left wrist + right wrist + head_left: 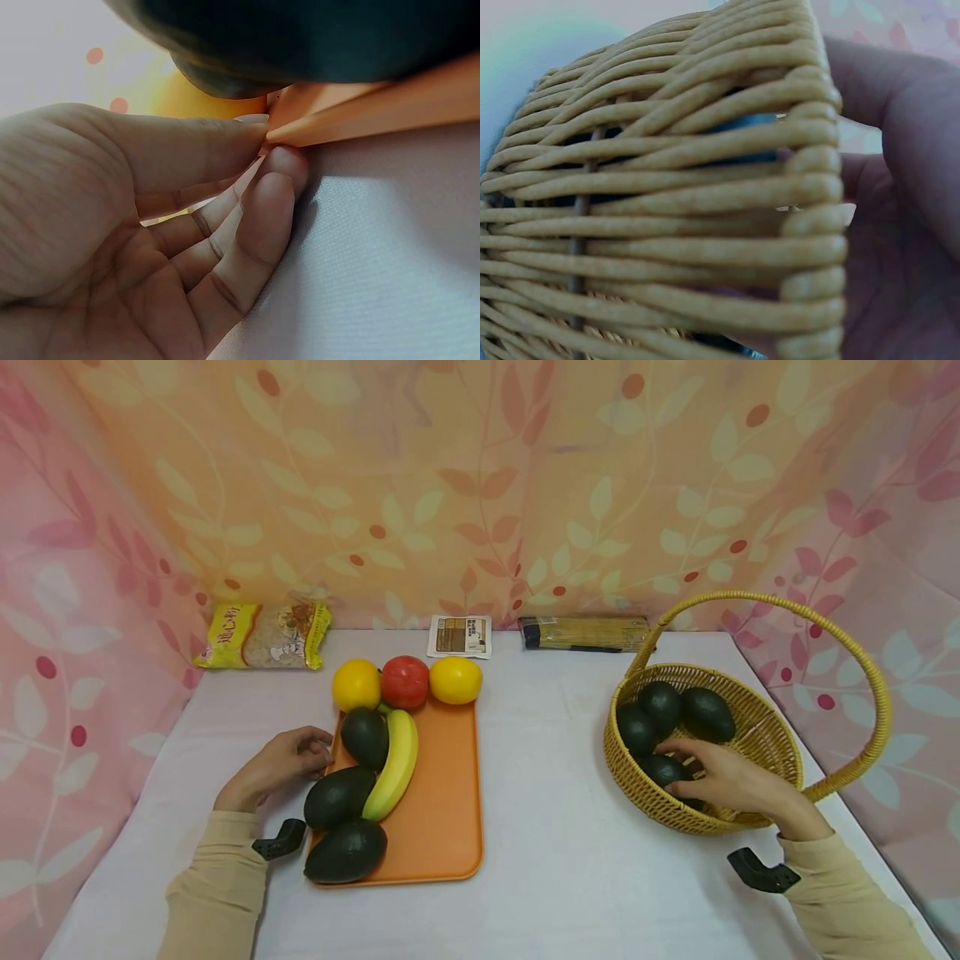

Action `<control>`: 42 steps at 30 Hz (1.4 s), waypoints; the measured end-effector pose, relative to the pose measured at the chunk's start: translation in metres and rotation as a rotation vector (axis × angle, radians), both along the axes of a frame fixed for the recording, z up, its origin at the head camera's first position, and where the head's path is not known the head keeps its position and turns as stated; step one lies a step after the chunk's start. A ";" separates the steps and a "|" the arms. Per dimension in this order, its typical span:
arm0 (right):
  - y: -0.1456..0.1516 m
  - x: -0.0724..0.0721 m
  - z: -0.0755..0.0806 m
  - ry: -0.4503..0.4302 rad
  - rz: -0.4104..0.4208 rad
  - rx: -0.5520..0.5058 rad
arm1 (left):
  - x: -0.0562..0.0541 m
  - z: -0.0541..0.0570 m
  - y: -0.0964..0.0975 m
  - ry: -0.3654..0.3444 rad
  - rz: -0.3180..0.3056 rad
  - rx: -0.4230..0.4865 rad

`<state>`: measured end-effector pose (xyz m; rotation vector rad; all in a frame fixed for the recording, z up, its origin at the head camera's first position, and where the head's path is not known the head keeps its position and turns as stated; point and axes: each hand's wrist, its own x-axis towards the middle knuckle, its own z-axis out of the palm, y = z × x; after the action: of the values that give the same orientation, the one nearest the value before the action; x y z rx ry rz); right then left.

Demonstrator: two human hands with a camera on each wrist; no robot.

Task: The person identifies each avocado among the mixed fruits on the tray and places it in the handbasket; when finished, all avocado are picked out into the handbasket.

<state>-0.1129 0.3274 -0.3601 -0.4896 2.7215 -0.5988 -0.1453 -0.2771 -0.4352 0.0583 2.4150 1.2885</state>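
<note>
We see the L hand (279, 764), ctr-left of frame, pinching the L rim of the orange tray (450, 785) btwn thumb & fingertips, per the left wrist view. The R hand (723, 777), ctr-right, is inside the wicker basket (627, 772), thumb & fingers round the nearest avocado (658, 768); in the right wrist view the weave hides most of that grip.

Basket, w/ tall arched handle (873, 693), also has three other avocados (707, 714) in its upper-left part. On the tray we count three dark avocados (346, 852) down the L side, the lower two lapping over the rim, + a banana (397, 760) alongside. Across its top end: round yellow fruit (357, 685), red fruit (405, 682), lemon (456, 680).

Surface is a white-covered table (547, 860). At its back edge we have a yellow food bag (262, 637) upper left, a small packet (460, 637) upper ctr, a long clear pack (585, 633) right of that. Leaf-print curtains (480, 485) wall it in: yellow-orange at back, pink at L & R.
</note>
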 end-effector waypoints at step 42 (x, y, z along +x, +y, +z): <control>0.000 0.001 0.002 -0.014 -0.063 -0.038 | -0.001 -0.004 -0.002 -0.016 0.002 0.010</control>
<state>-0.1116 0.3276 -0.3580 -0.4089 2.7253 -0.6683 -0.1466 -0.2789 -0.4391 0.0486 2.3960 1.2973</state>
